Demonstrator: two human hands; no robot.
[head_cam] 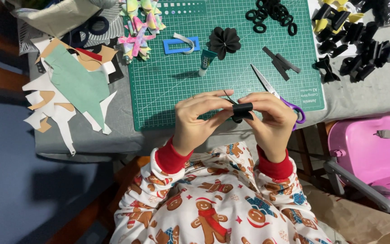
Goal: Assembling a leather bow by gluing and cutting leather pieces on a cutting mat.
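Both hands meet over the near edge of a green cutting mat (pixel 168 86) and pinch a small black fabric bow (pixel 241 111) between them. My left hand (pixel 198 118) grips its left side with thumb and fingers. My right hand (pixel 271 124) holds the black band wrapped round the bow's middle. Purple-handled scissors (pixel 274 92) lie on the mat just behind my right hand, partly hidden by it. A black pleated fabric round (pixel 224 42) and a teal glue tube (pixel 205 62) lie farther back on the mat.
Paper and fabric scraps (pixel 71 86) spread over the grey table's left side. Pastel bows (pixel 138 27) and a blue buckle (pixel 180 45) sit at the mat's far edge. Black hair ties (pixel 271 16) and several finished black bows (pixel 362 49) lie far right. A pink chair (pixel 371 153) stands at right.
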